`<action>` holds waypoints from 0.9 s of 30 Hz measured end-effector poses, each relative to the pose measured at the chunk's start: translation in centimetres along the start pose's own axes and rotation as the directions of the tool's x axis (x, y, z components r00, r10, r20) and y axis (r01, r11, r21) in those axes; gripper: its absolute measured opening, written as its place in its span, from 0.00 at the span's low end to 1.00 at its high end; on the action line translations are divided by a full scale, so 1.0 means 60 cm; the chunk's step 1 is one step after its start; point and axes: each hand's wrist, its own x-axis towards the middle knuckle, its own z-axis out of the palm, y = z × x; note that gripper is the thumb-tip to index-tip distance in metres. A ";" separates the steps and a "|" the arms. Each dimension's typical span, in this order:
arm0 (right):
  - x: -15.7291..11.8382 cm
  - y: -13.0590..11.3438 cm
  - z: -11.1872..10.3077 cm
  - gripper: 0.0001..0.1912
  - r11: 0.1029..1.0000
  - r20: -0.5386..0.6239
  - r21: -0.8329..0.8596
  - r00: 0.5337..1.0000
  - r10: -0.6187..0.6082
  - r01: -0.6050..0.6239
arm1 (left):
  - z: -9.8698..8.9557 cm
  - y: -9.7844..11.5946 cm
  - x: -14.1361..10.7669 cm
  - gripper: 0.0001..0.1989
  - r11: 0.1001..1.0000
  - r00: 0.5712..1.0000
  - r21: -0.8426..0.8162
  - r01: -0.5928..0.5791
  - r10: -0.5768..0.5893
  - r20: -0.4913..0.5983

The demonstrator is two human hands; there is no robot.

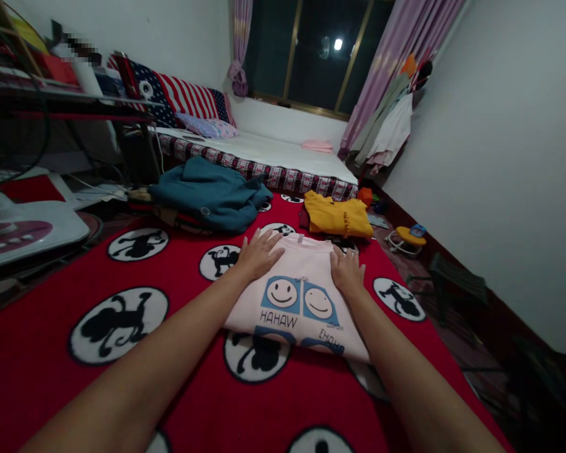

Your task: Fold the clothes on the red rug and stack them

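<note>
A folded light pink T-shirt (297,302) with blue smiley-face prints lies face up in front of me, its collar at the far end. My left hand (259,253) rests on its far left shoulder, fingers spread. On the opposite shoulder lies my right hand (348,269), its fingers stretched out near the collar and partly over the edge. Beneath the shirt is a red blanket (183,352) with black figures in white circles. Beyond my hands are a folded yellow garment (337,215) on the right and a heaped teal garment (212,194) on the left.
A bed (268,151) with a white top stands under the window. To the left is a cluttered desk (66,97), with a white and pink appliance (23,226) below it. Along the right wall are a yellow stool (408,236) and a dark chair (457,280).
</note>
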 end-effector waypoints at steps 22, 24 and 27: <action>-0.144 0.002 -0.107 0.26 0.945 0.078 -0.187 0.963 -0.257 0.268 | -0.079 -0.008 -0.173 0.20 0.990 0.994 0.138 -0.008 -0.007 0.105; -0.148 -0.022 -0.121 0.28 0.950 -0.040 -0.086 0.951 -0.305 0.301 | -0.085 0.014 -0.166 0.17 0.993 1.000 0.116 -0.024 0.025 -0.002; -0.162 -0.051 -0.101 0.29 0.913 -0.066 0.041 0.913 -0.404 0.407 | -0.070 0.045 -0.163 0.23 0.991 0.987 0.043 -0.125 0.129 -0.099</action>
